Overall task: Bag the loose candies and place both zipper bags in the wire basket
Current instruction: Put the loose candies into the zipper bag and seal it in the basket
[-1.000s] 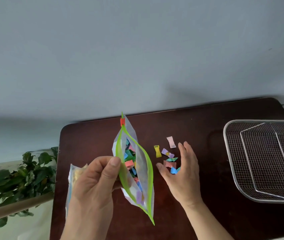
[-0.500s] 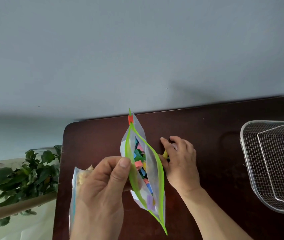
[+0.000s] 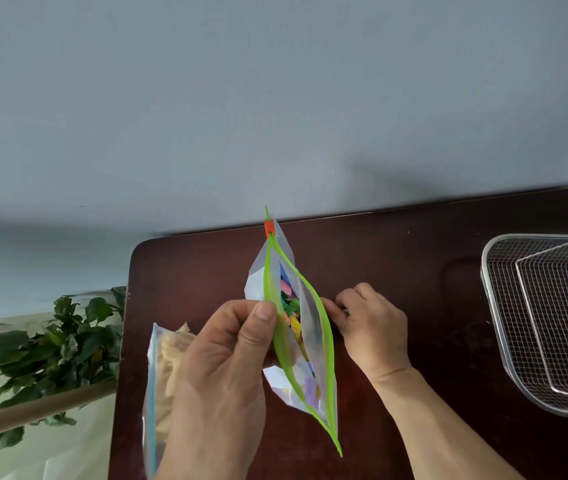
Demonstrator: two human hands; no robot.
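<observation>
My left hand (image 3: 220,368) pinches the near lip of a clear zipper bag (image 3: 313,344) with a green seal and an orange slider (image 3: 269,227). The bag is held upright, its mouth gaping, with several coloured wrapped candies (image 3: 293,320) inside. My right hand (image 3: 369,323) is closed in a fist against the bag's right lip; what it holds is hidden, and no loose candies show on the table. A second zipper bag (image 3: 168,368), blue-sealed with pale yellow contents, lies at the table's left edge, partly behind my left hand. The wire basket (image 3: 545,323) sits at the right.
The dark brown table (image 3: 396,254) has a rounded far-left corner and ends close to a grey wall. A leafy green plant (image 3: 50,344) and a wooden rail stand off the left edge. The basket runs out of frame on the right.
My right hand closed over the loose candies on the table and rose to the bag's right lip. The candies that lay on the table are out of sight. The view shifted left.
</observation>
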